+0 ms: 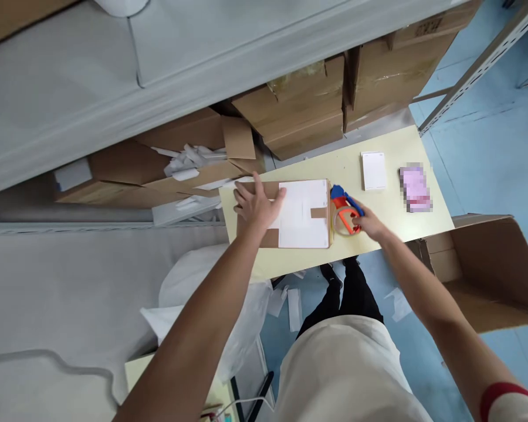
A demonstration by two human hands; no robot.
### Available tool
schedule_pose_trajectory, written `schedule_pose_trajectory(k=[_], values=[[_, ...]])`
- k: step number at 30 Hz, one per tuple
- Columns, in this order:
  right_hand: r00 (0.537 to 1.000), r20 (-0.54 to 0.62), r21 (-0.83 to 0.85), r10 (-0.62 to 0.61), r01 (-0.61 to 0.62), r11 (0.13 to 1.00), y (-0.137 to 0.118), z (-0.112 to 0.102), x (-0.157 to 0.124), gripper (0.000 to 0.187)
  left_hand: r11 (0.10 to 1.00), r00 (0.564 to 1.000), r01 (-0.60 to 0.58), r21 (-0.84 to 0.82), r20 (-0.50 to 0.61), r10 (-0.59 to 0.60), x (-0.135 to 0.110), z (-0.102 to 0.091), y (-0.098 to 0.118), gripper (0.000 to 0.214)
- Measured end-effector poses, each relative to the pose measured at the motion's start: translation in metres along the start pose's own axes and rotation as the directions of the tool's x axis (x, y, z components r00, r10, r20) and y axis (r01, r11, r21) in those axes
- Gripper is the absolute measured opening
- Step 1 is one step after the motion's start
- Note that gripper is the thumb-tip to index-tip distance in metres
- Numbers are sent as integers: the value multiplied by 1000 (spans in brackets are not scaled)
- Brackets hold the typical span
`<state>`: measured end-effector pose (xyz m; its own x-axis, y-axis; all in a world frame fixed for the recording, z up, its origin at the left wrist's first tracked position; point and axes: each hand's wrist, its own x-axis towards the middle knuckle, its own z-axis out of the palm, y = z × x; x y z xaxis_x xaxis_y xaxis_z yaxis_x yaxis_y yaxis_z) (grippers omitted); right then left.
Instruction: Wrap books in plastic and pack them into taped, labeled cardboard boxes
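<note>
My left hand [259,206] lies with fingers spread on the left part of a flat cardboard box [270,239]. White paper sheets [301,225] cover much of the box's top, with brown cardboard showing between them. At the box's right edge is a blue and orange tape dispenser [342,202] with a roll of clear tape. My right hand [368,223] is closed around its handle. The dispenser's front end is close against the box's side; whether the tape is stuck there I cannot tell.
Box and dispenser are on a pale yellow table [396,225]. Toward its right end lie a stack of white cards [374,170] and a blurred pink-purple item [416,187]. An open carton [488,269] stands beyond the right edge. Large cardboard boxes [308,105] line the back under a grey shelf.
</note>
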<state>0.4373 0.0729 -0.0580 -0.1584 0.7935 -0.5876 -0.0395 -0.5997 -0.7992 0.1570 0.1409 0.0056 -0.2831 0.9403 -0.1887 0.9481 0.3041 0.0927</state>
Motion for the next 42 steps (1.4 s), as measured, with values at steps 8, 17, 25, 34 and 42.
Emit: schedule_pose_trajectory(k=[8,17,25,34,42], values=[[986,165,-184,23,8,983,-44,-17,46,86,851,842,-525,-20,129,523,-16,-2,60,81],[984,177,-236,24,19,971,36,-22,-38,96,868,864,-496,19,110,491,-15,4,61,85],[999,9,-66,-40,41,997,109,47,-106,95,868,866,-495,46,112,488,-17,5,65,83],[999,33,-1,5,-5,1000,27,35,-11,100,990,981,-122,73,163,109,4,-21,25,98],[942,312,-193,122,-62,979,-74,18,88,81,940,934,-328,94,183,307,-8,-21,16,110]])
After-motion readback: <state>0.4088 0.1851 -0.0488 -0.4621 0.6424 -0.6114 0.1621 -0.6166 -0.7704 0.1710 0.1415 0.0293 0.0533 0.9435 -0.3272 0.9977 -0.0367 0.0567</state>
